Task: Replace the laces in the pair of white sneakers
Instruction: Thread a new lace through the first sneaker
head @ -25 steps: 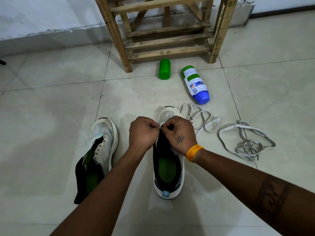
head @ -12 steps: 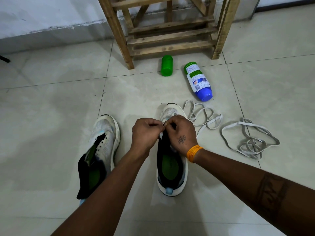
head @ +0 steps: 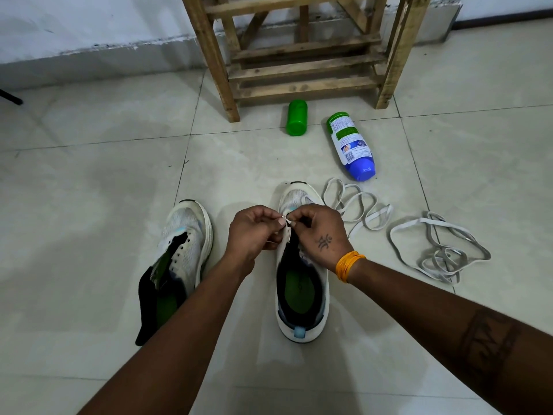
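Both hands meet over the right sneaker (head: pixel 302 283) at centre: the left hand (head: pixel 254 232) and the right hand (head: pixel 321 232) each pinch the lace tip (head: pixel 288 220) at the front eyelets. Threading looks barely begun. At nine o'clock the left sneaker (head: pixel 182 250) sits unlaced. The lace's slack (head: pixel 356 205) coils at two o'clock, a second lace (head: pixel 440 247) at three. Most lacing remains.

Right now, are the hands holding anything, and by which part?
Both hands pinch the tip end of a thin white lace over the right white mesh sneaker: left hand, right hand. The rest of the lace trails right.
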